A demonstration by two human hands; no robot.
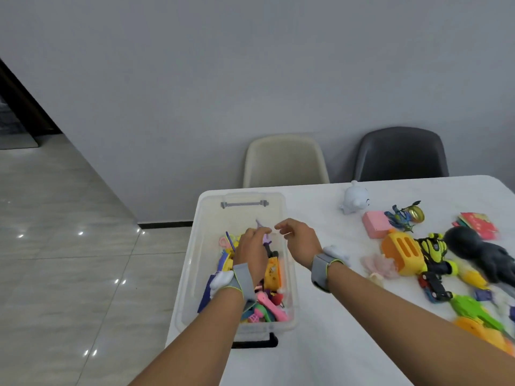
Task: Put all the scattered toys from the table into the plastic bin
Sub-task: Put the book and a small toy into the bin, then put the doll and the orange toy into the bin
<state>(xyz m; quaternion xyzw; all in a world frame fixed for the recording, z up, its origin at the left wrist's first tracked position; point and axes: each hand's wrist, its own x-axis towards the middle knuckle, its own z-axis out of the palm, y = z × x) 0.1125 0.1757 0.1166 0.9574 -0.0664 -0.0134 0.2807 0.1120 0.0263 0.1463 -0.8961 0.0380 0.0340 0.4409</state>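
A clear plastic bin (195, 263) stands at the table's left end, holding several colourful toys. My left hand (252, 250) hovers inside it, fingers closed on a thin purple toy (264, 235) that points upward. My right hand (299, 240) sits over the bin's right rim, fingers loosely apart and holding nothing. More toys are scattered on the white table (334, 316) to the right: an orange toaster toy (401, 253), a yellow-black robot car (434, 250), a pink block (374, 224), a white figure (355, 197), a black plush (473, 252), a green toy (471, 309).
A cream chair (284, 160) and a dark grey chair (401, 153) stand behind the table against the grey wall. Glossy tiled floor (69, 246) lies to the left of the table's edge. A red booklet (479, 224) lies at the far right.
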